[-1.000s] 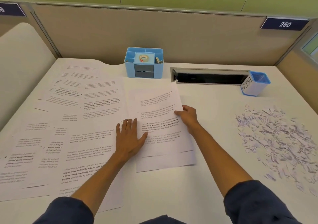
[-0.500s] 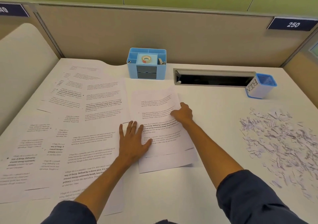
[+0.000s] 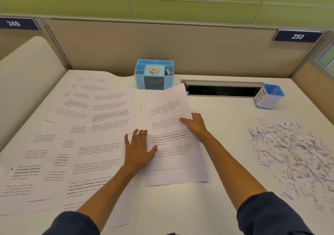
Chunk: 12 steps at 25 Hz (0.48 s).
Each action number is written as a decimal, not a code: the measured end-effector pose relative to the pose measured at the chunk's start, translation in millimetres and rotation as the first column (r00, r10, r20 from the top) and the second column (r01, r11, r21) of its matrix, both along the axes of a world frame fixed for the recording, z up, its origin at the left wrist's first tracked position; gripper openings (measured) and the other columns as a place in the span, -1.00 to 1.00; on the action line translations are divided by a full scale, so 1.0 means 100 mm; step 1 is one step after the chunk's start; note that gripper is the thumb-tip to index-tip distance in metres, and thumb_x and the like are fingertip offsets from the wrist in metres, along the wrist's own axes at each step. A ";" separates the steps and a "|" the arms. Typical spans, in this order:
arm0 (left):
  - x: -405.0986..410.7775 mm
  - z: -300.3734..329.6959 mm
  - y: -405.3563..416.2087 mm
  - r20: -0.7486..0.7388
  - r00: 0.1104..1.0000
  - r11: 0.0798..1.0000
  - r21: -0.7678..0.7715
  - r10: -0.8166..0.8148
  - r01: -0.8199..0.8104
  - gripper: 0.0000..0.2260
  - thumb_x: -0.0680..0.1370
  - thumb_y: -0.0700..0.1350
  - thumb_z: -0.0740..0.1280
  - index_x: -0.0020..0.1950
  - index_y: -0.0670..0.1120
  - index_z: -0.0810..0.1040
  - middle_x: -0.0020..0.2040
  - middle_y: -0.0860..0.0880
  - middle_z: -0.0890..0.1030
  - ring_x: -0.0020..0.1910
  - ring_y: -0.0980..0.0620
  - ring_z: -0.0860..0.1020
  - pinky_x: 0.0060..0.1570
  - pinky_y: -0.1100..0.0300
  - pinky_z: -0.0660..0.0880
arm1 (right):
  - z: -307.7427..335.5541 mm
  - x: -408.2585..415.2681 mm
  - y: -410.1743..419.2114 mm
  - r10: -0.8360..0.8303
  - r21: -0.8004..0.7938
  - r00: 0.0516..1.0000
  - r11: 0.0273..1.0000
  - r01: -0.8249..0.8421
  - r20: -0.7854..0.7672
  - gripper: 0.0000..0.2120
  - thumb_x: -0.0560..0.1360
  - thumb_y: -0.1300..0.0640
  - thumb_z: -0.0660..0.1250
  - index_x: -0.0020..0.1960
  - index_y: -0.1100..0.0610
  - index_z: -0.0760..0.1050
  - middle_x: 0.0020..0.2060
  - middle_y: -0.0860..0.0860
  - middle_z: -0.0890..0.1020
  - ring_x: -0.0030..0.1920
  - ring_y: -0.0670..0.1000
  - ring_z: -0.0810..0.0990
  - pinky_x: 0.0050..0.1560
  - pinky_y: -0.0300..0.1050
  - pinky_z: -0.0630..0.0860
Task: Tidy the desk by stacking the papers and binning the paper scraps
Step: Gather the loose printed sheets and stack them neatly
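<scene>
The right hand [image 3: 196,124] pinches the top white printed sheet [image 3: 169,126] at its right edge; its far corner has lifted since half a second ago. The left hand [image 3: 140,149], fingers straight and close together, still presses flat across the sheets.

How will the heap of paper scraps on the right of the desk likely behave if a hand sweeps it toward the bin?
The paper scraps look tiny, thin and loose, so they would probably scatter rather than move together. Many curl up off the desk, so some may flutter or snag. The bin looks small and light; a push could tip it.
</scene>
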<state>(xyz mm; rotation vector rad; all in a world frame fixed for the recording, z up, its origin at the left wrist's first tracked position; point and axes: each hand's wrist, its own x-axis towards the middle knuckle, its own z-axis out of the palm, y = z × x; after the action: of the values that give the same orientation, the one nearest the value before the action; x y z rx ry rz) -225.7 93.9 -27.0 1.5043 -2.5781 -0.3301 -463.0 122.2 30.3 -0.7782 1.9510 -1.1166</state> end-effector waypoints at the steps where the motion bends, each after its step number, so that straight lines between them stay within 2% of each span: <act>1: -0.01 0.03 -0.02 0.005 1.000 1.000 0.013 -0.005 0.005 -0.12 0.39 0.38 -0.20 0.56 -0.11 0.17 0.56 -0.06 0.22 0.58 -0.06 0.03 0.48 -0.12 -0.27 | 0.02 0.01 0.04 -0.004 -0.014 0.998 1.000 0.003 -0.061 -0.72 0.51 0.15 0.36 0.21 0.15 0.56 0.07 0.04 0.65 0.02 0.10 0.65 0.10 0.04 0.59; 4: -0.02 0.05 0.03 0.105 0.991 0.995 0.070 -0.080 0.073 -0.07 0.31 0.40 -0.26 0.56 -0.06 0.15 0.59 -0.05 0.15 0.59 -0.04 -0.02 0.49 -0.14 -0.26 | -0.03 0.05 0.15 0.006 -0.022 0.974 1.000 -0.012 -0.228 -0.69 0.53 0.21 0.31 0.26 0.19 0.49 0.14 0.08 0.61 0.12 0.13 0.60 0.12 0.00 0.54; 7: -0.01 0.01 0.09 0.161 0.981 0.987 0.131 -0.112 0.091 -0.02 0.25 0.41 -0.29 0.58 -0.04 0.09 0.61 -0.05 0.04 0.59 -0.03 -0.06 0.48 -0.15 -0.28 | -0.19 0.08 0.22 0.030 0.083 0.935 0.997 -0.001 -0.354 -0.65 0.50 0.26 0.26 0.28 0.22 0.43 0.18 0.14 0.59 0.16 0.18 0.56 0.15 -0.01 0.48; 12: -0.02 0.01 0.09 0.155 0.982 0.990 0.108 -0.106 0.089 -0.03 0.26 0.39 -0.26 0.57 -0.06 0.14 0.60 -0.07 0.09 0.59 -0.03 -0.03 0.47 -0.17 -0.28 | -0.31 0.17 0.24 0.058 0.191 0.875 0.981 0.040 -0.481 -0.54 0.50 0.21 0.24 0.39 0.14 0.33 0.27 0.08 0.50 0.22 0.16 0.52 0.20 0.05 0.48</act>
<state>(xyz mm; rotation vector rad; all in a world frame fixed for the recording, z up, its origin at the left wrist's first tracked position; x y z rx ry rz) -227.6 103.0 -26.1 1.4974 -2.8076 -0.3697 -445.7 146.3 -0.5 -1.0300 2.4260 -0.7475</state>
